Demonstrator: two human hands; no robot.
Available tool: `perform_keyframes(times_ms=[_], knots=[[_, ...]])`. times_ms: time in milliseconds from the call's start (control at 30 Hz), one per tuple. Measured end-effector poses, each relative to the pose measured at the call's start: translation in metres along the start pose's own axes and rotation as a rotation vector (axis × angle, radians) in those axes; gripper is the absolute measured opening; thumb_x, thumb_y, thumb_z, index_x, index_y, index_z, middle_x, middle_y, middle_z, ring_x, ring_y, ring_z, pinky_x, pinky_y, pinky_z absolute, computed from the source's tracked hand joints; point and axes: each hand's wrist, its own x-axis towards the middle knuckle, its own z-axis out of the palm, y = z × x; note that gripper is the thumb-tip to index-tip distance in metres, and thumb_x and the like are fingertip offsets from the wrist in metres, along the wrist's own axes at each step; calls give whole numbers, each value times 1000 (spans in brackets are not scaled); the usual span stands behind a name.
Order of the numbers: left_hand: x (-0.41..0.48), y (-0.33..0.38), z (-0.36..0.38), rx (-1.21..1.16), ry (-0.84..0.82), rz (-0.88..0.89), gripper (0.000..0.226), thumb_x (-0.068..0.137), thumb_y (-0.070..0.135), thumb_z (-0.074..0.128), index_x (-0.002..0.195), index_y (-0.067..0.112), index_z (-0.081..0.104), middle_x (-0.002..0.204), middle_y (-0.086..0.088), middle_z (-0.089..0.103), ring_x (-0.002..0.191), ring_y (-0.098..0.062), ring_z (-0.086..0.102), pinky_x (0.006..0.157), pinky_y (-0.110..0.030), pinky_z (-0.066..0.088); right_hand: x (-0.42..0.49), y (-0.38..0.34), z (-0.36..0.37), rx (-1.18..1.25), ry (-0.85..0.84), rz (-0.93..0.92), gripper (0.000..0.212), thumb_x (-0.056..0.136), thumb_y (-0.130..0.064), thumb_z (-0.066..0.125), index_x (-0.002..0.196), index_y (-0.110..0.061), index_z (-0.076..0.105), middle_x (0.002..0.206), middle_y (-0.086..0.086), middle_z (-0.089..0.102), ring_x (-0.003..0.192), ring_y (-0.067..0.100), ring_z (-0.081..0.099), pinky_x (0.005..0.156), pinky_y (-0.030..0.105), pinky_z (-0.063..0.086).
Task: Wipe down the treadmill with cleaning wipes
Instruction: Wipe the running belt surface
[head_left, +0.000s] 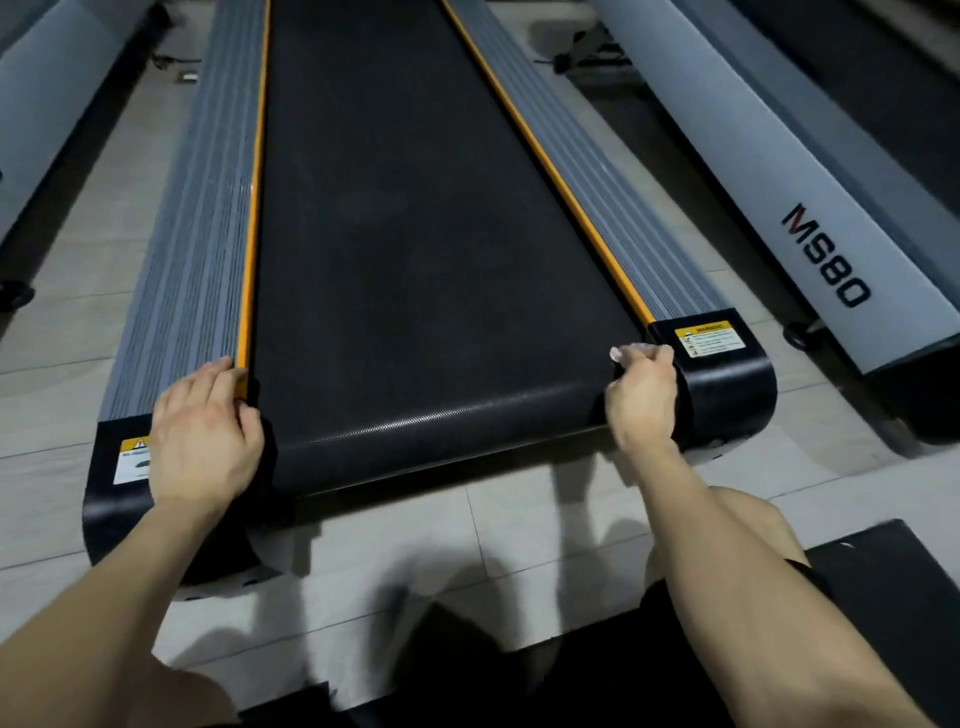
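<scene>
A treadmill stretches away from me, with a black belt (415, 260), orange strips and grey ribbed side rails (197, 234). My left hand (205, 441) lies flat on the rear left corner, fingers spread over the black end cap and the belt's edge. My right hand (641, 397) is closed at the belt's rear right edge, beside the right end cap (727, 374). A small crumpled white wipe (623, 353) shows at its fingertips.
A second treadmill marked MS80 (826, 254) lies close on the right, and another grey machine (47, 78) on the left. Pale floor tiles (467, 545) lie between me and the belt's end. My bare knees show at the bottom edge.
</scene>
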Motion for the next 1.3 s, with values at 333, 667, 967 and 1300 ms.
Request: perform_keyframes(times_ms=[333, 667, 967, 1300], knots=[[3, -15, -2, -77, -92, 74, 50, 103, 22, 42, 149, 13, 58, 163, -9, 51, 151, -30, 45, 129, -49, 30, -188, -197, 77, 215, -398, -815, 43, 89, 4, 53, 125, -17, 63, 132, 3, 47, 114, 28, 52, 88, 44, 56], [-10, -16, -12, -89, -75, 86, 57, 103, 22, 37, 157, 16, 53, 167, -6, 46, 158, -22, 38, 134, -44, 23, -179, -133, 81, 445, 8, -147, 35, 105, -10, 51, 136, -16, 65, 115, -20, 48, 86, 0, 51, 97, 26, 48], [-20, -9, -23, 28, 66, 86, 42, 98, 16, 55, 138, 12, 63, 138, -13, 58, 127, -36, 52, 111, -53, 43, -161, -96, 66, 542, 21, -271, 40, 100, -3, 62, 134, -19, 71, 123, 5, 57, 104, 21, 66, 99, 28, 53], [-41, 26, -28, 140, -29, 123, 42, 92, 17, 66, 133, 13, 61, 122, -14, 58, 110, -38, 54, 98, -53, 46, -242, -153, 113, 676, -242, -504, 41, 101, -7, 54, 134, -28, 66, 129, -4, 54, 104, 24, 69, 87, 50, 59]])
